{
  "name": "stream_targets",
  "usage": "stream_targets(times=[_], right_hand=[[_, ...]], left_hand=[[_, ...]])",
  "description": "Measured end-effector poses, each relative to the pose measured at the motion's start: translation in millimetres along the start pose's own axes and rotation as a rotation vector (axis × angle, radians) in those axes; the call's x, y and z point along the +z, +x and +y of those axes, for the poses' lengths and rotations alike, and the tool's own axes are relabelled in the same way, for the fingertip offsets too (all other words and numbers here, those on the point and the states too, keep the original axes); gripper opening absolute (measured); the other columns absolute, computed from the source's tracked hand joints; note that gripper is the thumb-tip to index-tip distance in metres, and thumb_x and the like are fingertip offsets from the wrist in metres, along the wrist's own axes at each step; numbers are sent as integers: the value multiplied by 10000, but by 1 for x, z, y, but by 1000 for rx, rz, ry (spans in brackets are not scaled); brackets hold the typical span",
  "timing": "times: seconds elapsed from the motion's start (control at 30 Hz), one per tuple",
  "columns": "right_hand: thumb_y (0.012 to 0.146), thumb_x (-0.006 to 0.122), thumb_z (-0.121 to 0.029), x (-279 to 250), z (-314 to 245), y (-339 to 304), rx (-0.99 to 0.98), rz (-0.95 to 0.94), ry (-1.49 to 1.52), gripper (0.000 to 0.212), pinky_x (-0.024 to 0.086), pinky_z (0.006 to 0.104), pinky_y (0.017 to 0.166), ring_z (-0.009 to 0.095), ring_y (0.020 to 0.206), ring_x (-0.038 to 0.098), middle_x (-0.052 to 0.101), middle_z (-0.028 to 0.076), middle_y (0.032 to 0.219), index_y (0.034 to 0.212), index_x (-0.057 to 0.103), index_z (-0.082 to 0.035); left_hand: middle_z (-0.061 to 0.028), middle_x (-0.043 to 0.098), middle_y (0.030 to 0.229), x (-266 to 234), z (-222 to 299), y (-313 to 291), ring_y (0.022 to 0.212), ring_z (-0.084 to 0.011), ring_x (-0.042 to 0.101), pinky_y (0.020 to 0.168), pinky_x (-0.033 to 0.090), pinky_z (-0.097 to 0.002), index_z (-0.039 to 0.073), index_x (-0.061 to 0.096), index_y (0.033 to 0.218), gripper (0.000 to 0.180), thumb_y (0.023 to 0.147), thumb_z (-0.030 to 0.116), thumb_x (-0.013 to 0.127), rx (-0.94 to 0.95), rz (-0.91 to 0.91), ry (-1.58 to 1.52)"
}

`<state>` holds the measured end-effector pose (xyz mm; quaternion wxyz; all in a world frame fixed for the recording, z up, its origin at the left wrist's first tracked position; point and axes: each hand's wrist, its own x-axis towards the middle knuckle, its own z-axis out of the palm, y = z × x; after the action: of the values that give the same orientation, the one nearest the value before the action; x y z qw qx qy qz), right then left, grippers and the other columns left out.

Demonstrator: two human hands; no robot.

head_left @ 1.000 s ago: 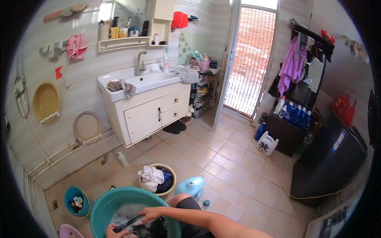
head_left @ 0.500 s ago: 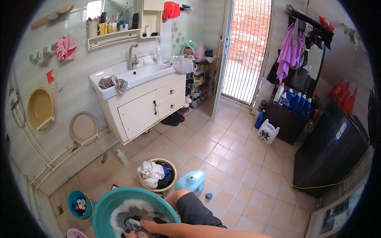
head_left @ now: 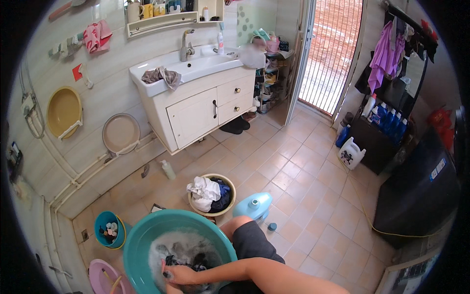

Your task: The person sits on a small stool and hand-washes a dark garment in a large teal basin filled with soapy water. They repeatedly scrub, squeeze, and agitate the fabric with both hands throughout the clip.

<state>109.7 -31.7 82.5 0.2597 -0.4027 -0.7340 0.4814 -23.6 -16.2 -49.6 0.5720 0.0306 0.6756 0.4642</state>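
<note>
While both hands are held low, close together at the near side of the teal tub, dark cloth is seen lying in the water there, ringed w/ white suds. A narrow, closed grip is shown by the R hand; a dark bit, prob. part of the same cloth, is seen btwn its fingers. The L hand is mostly hidden below the R one & cut off by the lower edge, so its grip can't be told.

Re progress: water & suds are in, the cloth is wetted, and hand-working of it is judged to be under way, approx. midway. Suds aren't yet off the cloth, and no rinsed or wrung piece can be made out. The light-blue bottle seems to be uncapped, w/ a blue cap left on the floor near it, so soap is prob. already added.

Outside the tub, white cloth & navy cloth are piled in the cream basin; whether that pile has been through the suds can't be told. By the tub's L side, a blue bucket w/ small items inside & a pink basin are placed.
</note>
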Motion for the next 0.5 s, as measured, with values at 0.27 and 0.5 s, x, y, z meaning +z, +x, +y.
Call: stream_targets(times=[0.27, 0.5], right_hand=[[753, 507, -272, -9, 22, 16, 125, 35, -193, 257, 446, 452, 600, 358, 672, 560, 584, 192, 722, 832, 568, -35], [815, 487, -378, -40, 100, 28, 769, 316, -25, 398, 412, 435, 770, 347, 869, 538, 563, 209, 858, 872, 560, 10]], left_hand=[[-69, 563, 915, 26, 8, -37, 817, -229, 536, 664, 447, -365, 32, 509, 1013, 427, 801, 401, 481, -179, -233, -188], [-141, 471, 1124, 39, 31, -52, 860, -269, 560, 725, 474, -389, -31, 438, 1103, 531, 779, 367, 571, 121, 181, 71]])
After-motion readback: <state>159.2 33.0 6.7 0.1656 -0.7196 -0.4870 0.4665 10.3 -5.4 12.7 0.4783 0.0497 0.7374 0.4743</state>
